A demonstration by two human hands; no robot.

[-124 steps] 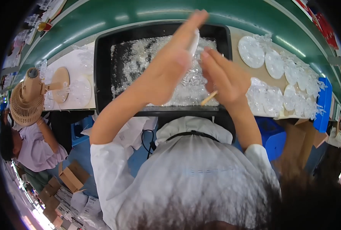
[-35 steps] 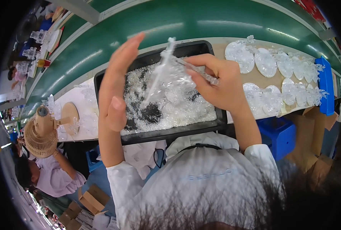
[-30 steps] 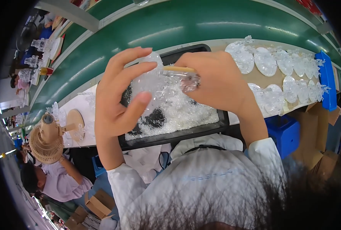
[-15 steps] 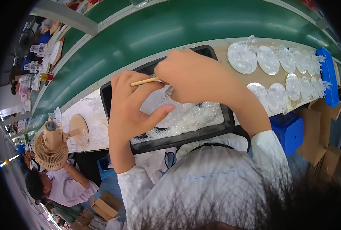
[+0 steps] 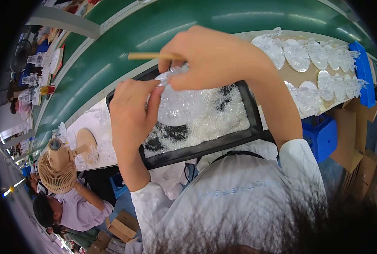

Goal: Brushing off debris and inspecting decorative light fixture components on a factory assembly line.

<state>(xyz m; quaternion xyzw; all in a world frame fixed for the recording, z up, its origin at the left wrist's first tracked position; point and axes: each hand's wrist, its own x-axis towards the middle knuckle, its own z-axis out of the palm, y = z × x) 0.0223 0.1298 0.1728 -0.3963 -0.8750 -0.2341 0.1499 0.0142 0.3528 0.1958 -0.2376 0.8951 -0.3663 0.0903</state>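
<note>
Beside the green conveyor (image 5: 112, 55), both hands pinch one clear plastic piece (image 5: 178, 103), right hand (image 5: 214, 57) also gripping a wooden stick (image 5: 148, 56), left hand (image 5: 131, 112) steadying, while the black tray (image 5: 252, 127) holds many loose pieces undone.

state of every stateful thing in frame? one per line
left hand: closed on the clear plastic piece, held above the tray
right hand: gripping a thin wooden stick and the top of the clear plastic piece
clear plastic piece: lifted, held between both hands
wooden stick: roughly level, pointing left
black tray: partly filled with clear plastic bits
clear oval pieces: laid out in rows on the bench
small beige fan: upright; running or not, cannot tell
</note>
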